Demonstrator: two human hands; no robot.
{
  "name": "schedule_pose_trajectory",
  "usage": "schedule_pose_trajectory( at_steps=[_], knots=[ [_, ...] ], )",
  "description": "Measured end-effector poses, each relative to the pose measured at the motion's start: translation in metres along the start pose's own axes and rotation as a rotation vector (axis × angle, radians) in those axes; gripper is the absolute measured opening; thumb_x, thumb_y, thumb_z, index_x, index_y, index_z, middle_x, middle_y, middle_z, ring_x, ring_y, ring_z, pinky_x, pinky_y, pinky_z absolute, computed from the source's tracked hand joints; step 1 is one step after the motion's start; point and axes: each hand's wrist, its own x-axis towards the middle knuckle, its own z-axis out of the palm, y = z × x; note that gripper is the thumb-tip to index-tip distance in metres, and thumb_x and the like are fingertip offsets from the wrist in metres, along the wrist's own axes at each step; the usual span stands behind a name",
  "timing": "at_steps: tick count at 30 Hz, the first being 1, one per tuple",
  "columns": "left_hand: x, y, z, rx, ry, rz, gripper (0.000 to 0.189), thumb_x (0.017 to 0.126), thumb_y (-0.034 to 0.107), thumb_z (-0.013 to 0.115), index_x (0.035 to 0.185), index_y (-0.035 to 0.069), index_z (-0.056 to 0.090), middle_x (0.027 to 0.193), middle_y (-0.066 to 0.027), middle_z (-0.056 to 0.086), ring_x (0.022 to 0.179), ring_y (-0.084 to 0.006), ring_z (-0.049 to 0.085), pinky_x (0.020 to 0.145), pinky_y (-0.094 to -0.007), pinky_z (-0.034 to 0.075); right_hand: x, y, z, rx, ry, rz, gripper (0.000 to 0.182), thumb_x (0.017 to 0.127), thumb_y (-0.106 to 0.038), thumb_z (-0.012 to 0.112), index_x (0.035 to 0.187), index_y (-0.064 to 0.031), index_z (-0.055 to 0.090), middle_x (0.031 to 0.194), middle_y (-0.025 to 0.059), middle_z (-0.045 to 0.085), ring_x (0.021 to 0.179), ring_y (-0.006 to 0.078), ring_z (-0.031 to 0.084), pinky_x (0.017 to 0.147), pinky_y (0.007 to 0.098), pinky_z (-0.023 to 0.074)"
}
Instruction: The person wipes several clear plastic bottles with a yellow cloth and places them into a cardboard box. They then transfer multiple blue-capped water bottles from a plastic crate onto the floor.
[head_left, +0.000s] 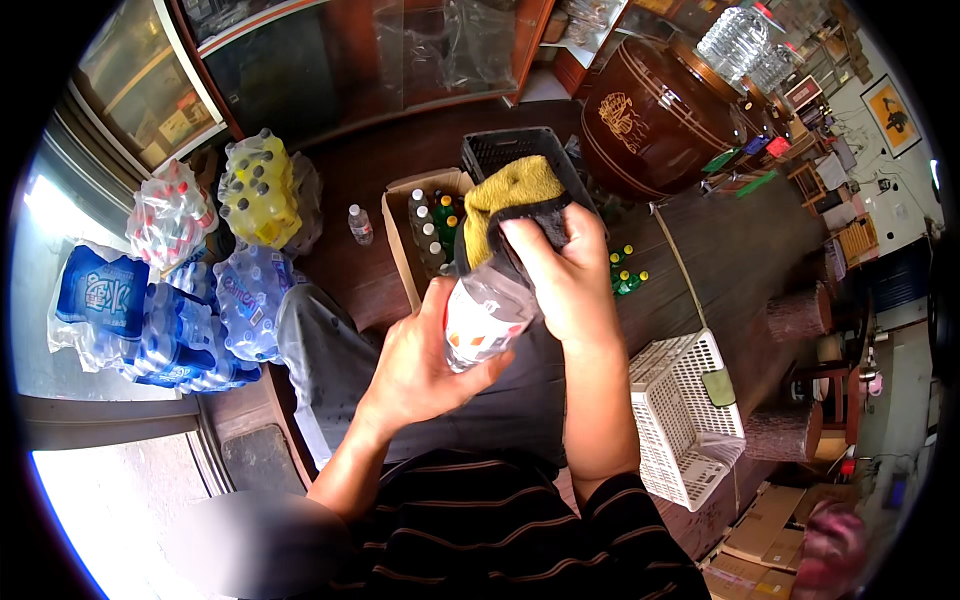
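Note:
My left hand (420, 364) grips a clear plastic bottle (480, 322) with a white label, tilted above my lap. In my right hand (566, 274) is a yellow and dark grey cloth (511, 196), bunched against the bottle's upper end, which it hides. Beyond my hands an open cardboard box (400, 244) holds several bottles, some with white caps (428, 229) and some green with yellow caps (448, 225). A small clear bottle (361, 225) stands on the floor left of the box.
Shrink-wrapped bottle packs (259, 191) are stacked at left. Behind the cardboard box sits a black plastic crate (510, 139). Large brown glazed jars (652, 124) stand at upper right. Several green bottles (628, 281) lie right of my hands, near a white plastic basket (675, 420). Cardboard (765, 525) lies lower right.

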Motion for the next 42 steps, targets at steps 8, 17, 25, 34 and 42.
schedule_pose_trajectory(
  at_steps=[8,17,25,34,42],
  knots=[
    [-0.017,-0.004,0.013,-1.632,-0.604,-0.415,0.088,0.068,0.042,0.078,0.129,-0.011,0.044,0.086,-0.0259,0.061,0.069,-0.0313,0.063,0.061,-0.0362,0.051,-0.009,0.02,-0.024,0.58,-0.183,0.173,0.054,0.09,-0.015,0.071,0.135,0.0048,0.048,0.123,0.0113,0.063,0.108,0.0182,0.062,0.095,0.0331,0.0503],
    [-0.012,-0.003,0.001,-1.137,-0.471,-0.212,0.065,0.082,0.034,0.075,0.129,-0.005,0.05,0.102,-0.0178,0.065,0.09,-0.0243,0.065,0.076,-0.0345,0.053,-0.009,0.014,-0.016,0.439,-0.102,0.168,0.038,0.09,-0.011,0.068,0.125,0.0019,0.058,0.116,0.0084,0.066,0.103,0.0136,0.063,0.089,0.0295,0.0509],
    [-0.001,0.007,-0.003,0.204,0.054,0.021,0.068,0.075,0.025,0.082,0.127,-0.001,0.047,0.1,-0.0184,0.069,0.086,-0.0324,0.072,0.076,-0.0388,0.058,-0.001,0.015,-0.004,0.128,0.057,0.138,0.02,0.093,-0.011,0.067,0.109,0.0018,0.065,0.098,0.0046,0.069,0.088,0.0092,0.065,0.079,0.026,0.0529],
    [-0.019,-0.011,0.004,-0.78,-0.366,-0.189,0.078,0.079,0.015,0.083,0.143,-0.001,0.042,0.124,-0.0067,0.059,0.116,-0.0151,0.053,0.102,-0.0323,0.042,0.001,0.04,-0.024,1.044,0.002,0.32,0.049,0.099,-0.039,0.054,0.122,0.0037,0.06,0.107,0.0168,0.068,0.106,0.0298,0.062,0.095,0.0395,0.0522],
    [-0.01,-0.009,0.004,-0.784,-0.35,-0.127,0.077,0.079,0.018,0.08,0.143,-0.002,0.042,0.123,-0.0077,0.059,0.114,-0.0156,0.053,0.102,-0.0324,0.041,0.005,0.039,-0.032,1.023,0.193,0.332,0.049,0.1,-0.041,0.053,0.129,-0.0012,0.059,0.113,0.0185,0.066,0.106,0.0278,0.062,0.092,0.0406,0.0538]
  ],
)
